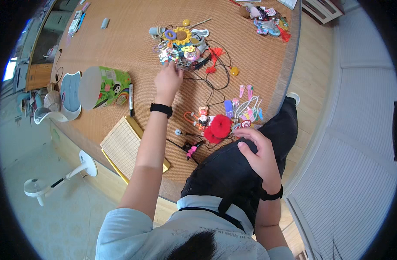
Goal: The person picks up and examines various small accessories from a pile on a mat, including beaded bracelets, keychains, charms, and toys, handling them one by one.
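My left hand [168, 78] reaches out to the near edge of a mixed pile of hair accessories, its fingertips at some colourful beads [172, 54]. Whether they pinch anything is hidden. On that pile lie a crocheted sunflower [182, 35], a purple ring-shaped hair tie [170, 34] and a yellow flower clip [188, 48]. Over my thigh hovers my right hand [257, 152], thumb and fingers apart, holding nothing. Close to it are red pompoms [220, 125], a strand of white beads [247, 109], a blue-purple hair clip [228, 109] and a small figurine [203, 116].
Black cords [214, 87] trail from the pile across the woven mat [136, 48]. Left of my arm are a green panda-printed tub [115, 86], a marker [131, 99] and a gridded pad [123, 143]. Another accessory heap [268, 22] lies far right. A white fan [36, 188] stands beyond the edge.
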A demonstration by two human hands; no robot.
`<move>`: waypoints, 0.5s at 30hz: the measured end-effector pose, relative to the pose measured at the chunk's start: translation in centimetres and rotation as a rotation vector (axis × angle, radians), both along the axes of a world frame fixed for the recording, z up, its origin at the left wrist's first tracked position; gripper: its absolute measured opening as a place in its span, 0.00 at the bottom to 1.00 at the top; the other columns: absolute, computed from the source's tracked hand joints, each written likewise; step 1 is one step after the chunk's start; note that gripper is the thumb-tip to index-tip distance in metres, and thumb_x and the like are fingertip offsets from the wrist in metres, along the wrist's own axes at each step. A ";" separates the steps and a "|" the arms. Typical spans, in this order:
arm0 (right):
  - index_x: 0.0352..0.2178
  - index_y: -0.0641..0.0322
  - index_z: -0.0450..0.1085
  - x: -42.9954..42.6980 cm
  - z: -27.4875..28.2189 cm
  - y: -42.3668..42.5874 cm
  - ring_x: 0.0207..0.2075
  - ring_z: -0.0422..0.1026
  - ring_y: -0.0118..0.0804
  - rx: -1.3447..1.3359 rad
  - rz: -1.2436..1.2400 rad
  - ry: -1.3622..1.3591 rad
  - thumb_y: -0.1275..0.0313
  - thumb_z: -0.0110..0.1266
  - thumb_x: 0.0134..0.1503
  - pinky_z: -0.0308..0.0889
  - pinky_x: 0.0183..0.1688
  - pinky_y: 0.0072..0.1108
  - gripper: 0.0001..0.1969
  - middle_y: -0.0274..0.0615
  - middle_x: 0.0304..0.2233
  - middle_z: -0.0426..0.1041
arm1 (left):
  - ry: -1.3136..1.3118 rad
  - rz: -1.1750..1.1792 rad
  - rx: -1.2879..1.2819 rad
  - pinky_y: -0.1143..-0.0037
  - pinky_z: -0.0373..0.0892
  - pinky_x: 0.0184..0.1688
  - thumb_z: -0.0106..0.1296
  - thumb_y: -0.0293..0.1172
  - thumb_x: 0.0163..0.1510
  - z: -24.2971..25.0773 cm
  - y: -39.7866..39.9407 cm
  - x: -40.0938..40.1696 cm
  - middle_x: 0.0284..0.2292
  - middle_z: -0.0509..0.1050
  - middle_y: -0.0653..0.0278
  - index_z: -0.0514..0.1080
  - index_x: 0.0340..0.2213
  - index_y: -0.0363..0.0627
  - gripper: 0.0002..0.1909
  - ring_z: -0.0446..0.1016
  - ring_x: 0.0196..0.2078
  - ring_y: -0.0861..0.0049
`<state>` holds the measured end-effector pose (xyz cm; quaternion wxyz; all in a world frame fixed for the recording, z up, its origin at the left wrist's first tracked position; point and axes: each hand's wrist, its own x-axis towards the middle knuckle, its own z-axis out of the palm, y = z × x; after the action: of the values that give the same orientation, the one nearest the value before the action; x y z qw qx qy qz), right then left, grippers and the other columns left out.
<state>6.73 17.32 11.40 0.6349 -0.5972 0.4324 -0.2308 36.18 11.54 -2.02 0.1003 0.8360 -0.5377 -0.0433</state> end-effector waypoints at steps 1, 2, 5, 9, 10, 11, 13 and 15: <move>0.34 0.68 0.65 0.1 0.1 -0.1 0.35 0.68 0.34 -0.001 0.003 -0.003 0.78 0.49 0.44 0.60 0.40 0.19 0.12 0.45 0.33 0.68 | -0.057 -0.089 -0.060 0.67 0.66 0.26 0.45 0.37 0.43 0.5 0.2 0.3 0.21 0.69 0.56 0.65 0.25 0.42 0.11 0.70 0.25 0.62; 0.34 0.68 0.65 0.2 0.1 -0.1 0.35 0.68 0.34 -0.001 0.004 -0.005 0.78 0.49 0.44 0.60 0.40 0.19 0.12 0.45 0.33 0.68 | -0.058 -0.088 -0.059 0.67 0.66 0.26 0.45 0.37 0.43 1.0 0.4 0.7 0.21 0.69 0.56 0.65 0.25 0.42 0.11 0.70 0.25 0.62; 0.34 0.68 0.65 0.3 0.1 0.1 0.35 0.68 0.34 -0.059 0.041 0.024 0.78 0.49 0.44 0.61 0.39 0.19 0.12 0.45 0.33 0.68 | -0.151 -0.094 0.019 0.68 0.66 0.25 0.44 0.35 0.45 3.4 0.8 1.9 0.21 0.69 0.56 0.64 0.25 0.41 0.09 0.69 0.24 0.61; 0.34 0.68 0.65 0.2 -0.2 0.6 0.35 0.68 0.34 -0.034 0.045 0.025 0.78 0.49 0.44 0.61 0.38 0.19 0.12 0.45 0.32 0.69 | -0.154 -0.196 -0.130 0.69 0.64 0.28 0.45 0.30 0.45 7.8 2.3 2.8 0.21 0.69 0.57 0.66 0.23 0.40 0.06 0.68 0.26 0.62; 0.34 0.68 0.65 0.1 -0.3 0.8 0.34 0.69 0.34 -0.021 0.038 0.031 0.78 0.49 0.44 0.61 0.38 0.19 0.12 0.45 0.32 0.69 | -0.140 -0.217 -0.153 0.70 0.64 0.29 0.45 0.29 0.45 8.9 2.6 2.6 0.22 0.69 0.57 0.66 0.22 0.39 0.05 0.68 0.27 0.63; 0.34 0.68 0.65 0.1 -0.3 0.9 0.34 0.69 0.34 -0.023 0.031 0.034 0.78 0.49 0.44 0.61 0.38 0.19 0.12 0.45 0.32 0.69 | -0.125 -0.238 -0.175 0.71 0.63 0.30 0.45 0.27 0.44 9.8 3.0 2.4 0.22 0.69 0.58 0.67 0.22 0.39 0.05 0.67 0.28 0.64; 0.33 0.68 0.64 0.4 -0.2 1.3 0.34 0.69 0.34 -0.035 0.070 0.029 0.77 0.49 0.45 0.62 0.37 0.20 0.11 0.45 0.32 0.69 | -0.127 -0.276 -0.236 0.73 0.63 0.31 0.46 0.25 0.43 10.7 3.9 2.7 0.23 0.69 0.59 0.68 0.23 0.38 0.04 0.66 0.29 0.66; 0.33 0.67 0.64 0.5 -0.3 1.6 0.34 0.69 0.35 -0.037 0.091 0.037 0.77 0.49 0.45 0.62 0.37 0.20 0.11 0.45 0.31 0.69 | -0.166 -0.339 -0.331 0.73 0.63 0.31 0.46 0.23 0.42 11.5 4.7 2.7 0.24 0.69 0.59 0.68 0.23 0.36 0.04 0.66 0.28 0.67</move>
<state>7.26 18.91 11.12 0.6256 -0.6320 0.4120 -0.1984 38.91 16.25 9.50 0.1827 0.7069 -0.6763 0.0977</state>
